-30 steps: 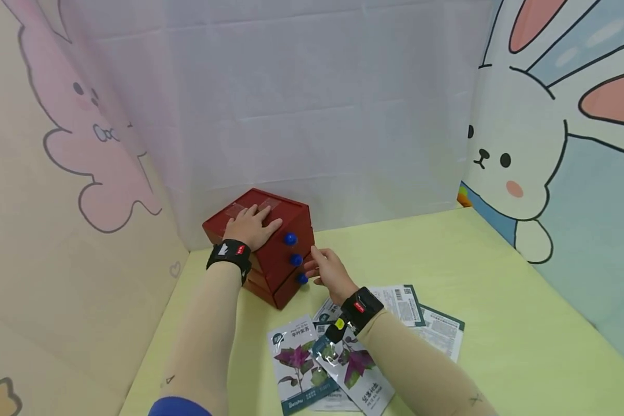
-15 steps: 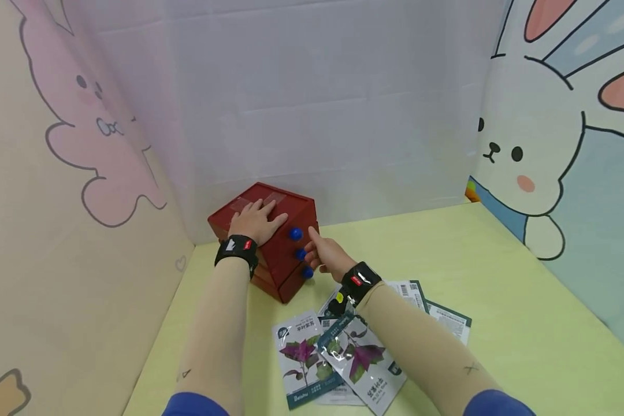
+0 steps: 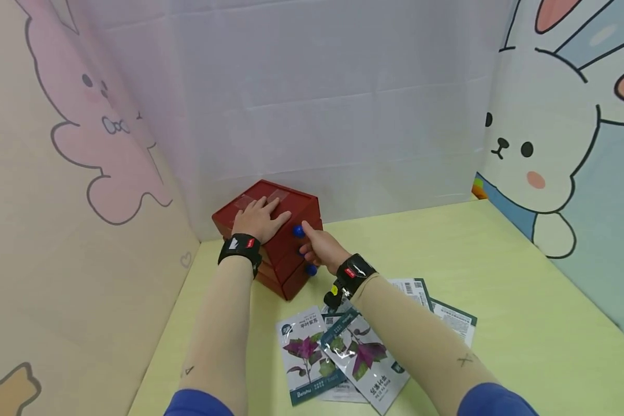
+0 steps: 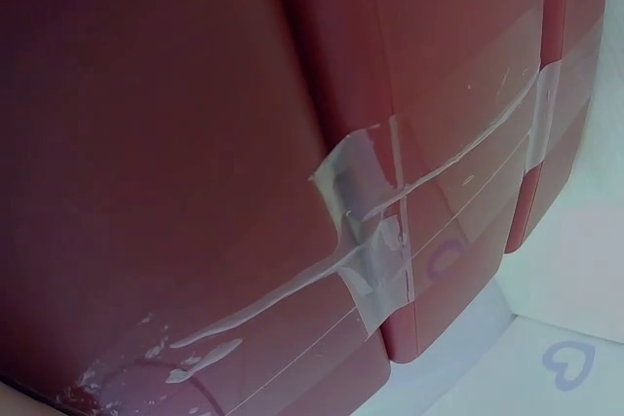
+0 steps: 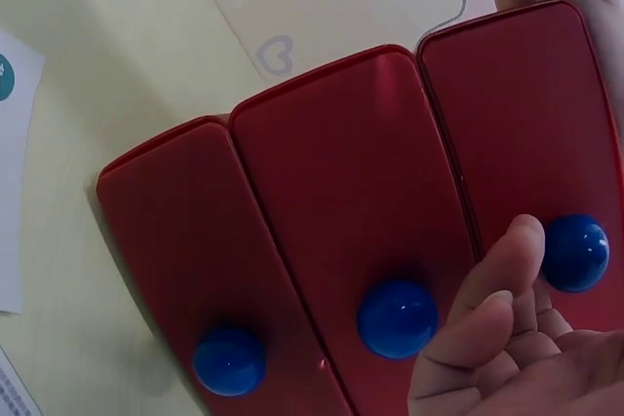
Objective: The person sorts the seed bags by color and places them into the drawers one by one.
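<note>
A red cabinet of three stacked drawers (image 3: 296,245) stands at an angle near the back wall. On its top rests my left hand (image 3: 256,222), fingers spread. Blue round knobs mark the drawer fronts: a top knob (image 5: 575,252), a middle knob (image 5: 397,320) and a bottom knob (image 5: 229,360). My right hand (image 3: 324,248) is at the front, its fingers loosely bent. In the right wrist view the fingertips (image 5: 526,236) lie right beside the top knob. Clear tape (image 4: 370,231) crosses the cabinet side in the left wrist view.
Several printed packets lie on the yellow table (image 3: 499,277) in front of the cabinet, among them a left flower packet (image 3: 309,355) and a right flower packet (image 3: 364,361). Others show text, like the far packet (image 3: 455,318). A white sheet (image 3: 343,115) hangs behind.
My right hand has risen along the cabinet front to the top knob. The left hand stays on the cabinet top. The head view has shifted slightly.
</note>
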A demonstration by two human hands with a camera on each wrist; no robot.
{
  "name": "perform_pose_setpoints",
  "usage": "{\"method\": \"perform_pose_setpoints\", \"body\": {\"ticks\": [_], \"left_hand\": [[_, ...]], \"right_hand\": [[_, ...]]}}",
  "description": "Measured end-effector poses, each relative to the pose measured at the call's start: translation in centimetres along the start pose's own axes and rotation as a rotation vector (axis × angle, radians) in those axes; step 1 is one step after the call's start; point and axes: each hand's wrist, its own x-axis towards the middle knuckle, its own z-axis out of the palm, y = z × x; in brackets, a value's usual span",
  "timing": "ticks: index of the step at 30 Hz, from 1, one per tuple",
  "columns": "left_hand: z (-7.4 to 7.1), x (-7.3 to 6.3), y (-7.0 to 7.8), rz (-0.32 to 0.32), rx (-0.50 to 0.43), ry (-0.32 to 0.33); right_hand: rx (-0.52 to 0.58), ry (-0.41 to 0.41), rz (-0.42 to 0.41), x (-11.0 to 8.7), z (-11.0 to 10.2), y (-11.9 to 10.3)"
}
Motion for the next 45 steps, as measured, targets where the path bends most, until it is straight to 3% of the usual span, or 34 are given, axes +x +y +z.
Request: {"method": "perform_pose_setpoints", "body": {"ticks": [11,23,45], "left_hand": [[0.11,0.21,-0.21,0.003,-0.010,0.015],[0.25,0.24,-0.13,0.004,-0.001,0.032],[0.04,0.20,-0.29,-0.007,-0.007,0.035]], "right_hand": [[-0.032,-0.021,-0.059,0.43,0.32,-0.54],[-0.186,0.000,-0.155,0.79,0.37,-0.12],[-0.144,0.013,-0.129,0.52,0.66,-0.24]]}}
